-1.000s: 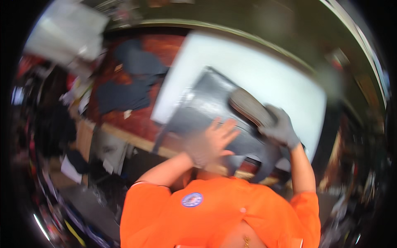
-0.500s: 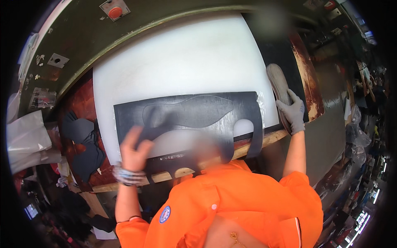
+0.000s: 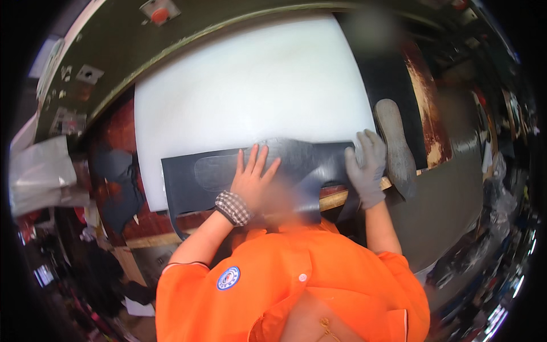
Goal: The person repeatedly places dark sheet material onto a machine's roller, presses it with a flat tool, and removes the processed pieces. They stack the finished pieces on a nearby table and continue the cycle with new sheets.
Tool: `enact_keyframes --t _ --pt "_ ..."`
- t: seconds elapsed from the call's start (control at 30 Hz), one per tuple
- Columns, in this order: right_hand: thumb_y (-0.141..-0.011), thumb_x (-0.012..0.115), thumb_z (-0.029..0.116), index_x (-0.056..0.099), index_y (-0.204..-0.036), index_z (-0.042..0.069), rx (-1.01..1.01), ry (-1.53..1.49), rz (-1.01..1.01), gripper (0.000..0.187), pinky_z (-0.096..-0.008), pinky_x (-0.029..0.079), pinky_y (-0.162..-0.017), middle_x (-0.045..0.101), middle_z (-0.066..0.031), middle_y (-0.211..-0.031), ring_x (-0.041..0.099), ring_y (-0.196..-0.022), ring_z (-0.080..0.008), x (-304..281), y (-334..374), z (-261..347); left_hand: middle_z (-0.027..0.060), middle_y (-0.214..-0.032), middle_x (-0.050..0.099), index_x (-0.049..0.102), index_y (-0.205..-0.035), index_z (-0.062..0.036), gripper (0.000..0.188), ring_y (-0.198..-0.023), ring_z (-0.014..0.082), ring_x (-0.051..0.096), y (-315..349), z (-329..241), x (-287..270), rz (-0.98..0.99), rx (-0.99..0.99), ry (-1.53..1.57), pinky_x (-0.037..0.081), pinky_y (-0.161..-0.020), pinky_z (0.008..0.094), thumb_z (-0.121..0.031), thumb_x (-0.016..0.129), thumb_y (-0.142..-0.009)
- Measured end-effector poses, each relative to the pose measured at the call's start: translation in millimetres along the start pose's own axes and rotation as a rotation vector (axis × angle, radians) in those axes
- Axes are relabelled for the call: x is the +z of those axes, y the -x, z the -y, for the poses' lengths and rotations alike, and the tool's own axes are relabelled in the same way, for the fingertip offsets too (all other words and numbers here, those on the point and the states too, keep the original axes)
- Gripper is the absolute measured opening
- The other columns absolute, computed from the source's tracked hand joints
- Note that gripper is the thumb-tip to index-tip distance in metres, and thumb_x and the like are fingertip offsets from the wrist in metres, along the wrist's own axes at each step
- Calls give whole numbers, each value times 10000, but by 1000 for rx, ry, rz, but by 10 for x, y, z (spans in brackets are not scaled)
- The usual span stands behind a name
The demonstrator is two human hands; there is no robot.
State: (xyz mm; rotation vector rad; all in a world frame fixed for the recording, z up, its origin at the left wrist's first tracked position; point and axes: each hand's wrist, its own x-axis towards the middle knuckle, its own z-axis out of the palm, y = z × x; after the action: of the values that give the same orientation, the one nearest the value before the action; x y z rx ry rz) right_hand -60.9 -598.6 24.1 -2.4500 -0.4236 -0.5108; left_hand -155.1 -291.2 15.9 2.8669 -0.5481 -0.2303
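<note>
A dark rubber-like sheet [image 3: 185, 179] with cut-out gaps lies along the near edge of a white board [image 3: 245, 85]. A sole-shaped outline [image 3: 213, 172] shows on its left part, and its far edge bulges up in the middle. My bare left hand [image 3: 253, 179] rests on the sheet with fingers spread. In a grey glove, my right hand [image 3: 367, 168] lies at the sheet's right end, thumb and fingers apart, partly over the board's edge. Just right of it, apart from the glove, is a grey-brown sole-shaped piece [image 3: 397, 148].
A green machine beam [image 3: 122, 77] with red button [image 3: 160, 15] runs along the far side. Dark scraps [image 3: 117, 182] lie left of the board, near clear plastic bags [image 3: 43, 176]. A wooden strip [image 3: 333, 199] edges the front; a grey surface [image 3: 433, 211] extends right.
My right hand has let go of the sole-shaped piece and moved left to the sheet. My left hand has moved right onto the sheet, which sits slightly nearer me and now bulges.
</note>
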Motion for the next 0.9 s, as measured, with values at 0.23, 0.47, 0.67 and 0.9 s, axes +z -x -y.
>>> enact_keyframes --t 0.23,0.47,0.67,0.9 --pt "-873 640 186 628 -1234 13 -230 136 247 401 -555 392 -1041 523 -245 -1305 470 -1223 -446 327 202 486 224 -1553 380 440 -1491 -138 641 -1455 400 346 184 78 -161 -71 166 -5 255 -1184 596 -278 633 -896" --pt "-919 623 150 612 -1240 -23 -241 174 270 365 -535 411 -1039 570 -249 -1296 517 -1225 -445 436 245 523 102 -753 667 701 -986 -83 189 -701 274 677 959 1055 -1293 -994 -291 -122 525 -567 380 -66 710 -798" --pt "-901 642 125 613 -1242 -43 -201 114 194 382 -515 407 -1055 537 -267 -1336 512 -1240 -432 548 303 477 223 -1066 730 651 -1171 29 257 -902 303 744 3018 2341 -1713 -1372 -522 -565 592 -798 363 -161 606 -1003" --pt "-938 672 214 618 -1289 -22 170 407 -46 427 -472 429 -1045 556 -247 -1357 534 -1242 -395 426 659 248 222 -1460 470 637 -1213 -34 385 -1371 400 434 3795 2323 -400 -487 -879 -375 298 -1166 510 -102 628 -833"
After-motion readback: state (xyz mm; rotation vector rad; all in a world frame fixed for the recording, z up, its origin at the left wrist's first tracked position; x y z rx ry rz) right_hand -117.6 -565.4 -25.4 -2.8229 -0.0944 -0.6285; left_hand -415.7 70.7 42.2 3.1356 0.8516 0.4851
